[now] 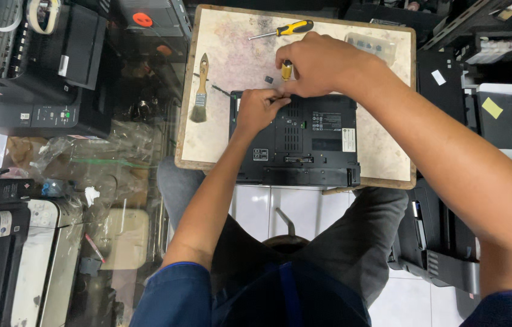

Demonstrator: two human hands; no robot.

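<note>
My right hand [319, 63] grips the screwdriver [287, 70] upright, my left hand [258, 109] pinches the laptop [304, 142] edge beneath it; 1 small part [269, 79] lies beside, base still on.

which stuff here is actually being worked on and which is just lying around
In use:
- black laptop, underside up
- yellow-handled screwdriver in the right hand
- left hand on the laptop's top edge

Lying about:
- paintbrush
- second screwdriver
- clear plastic tray
- printers at the left
</note>
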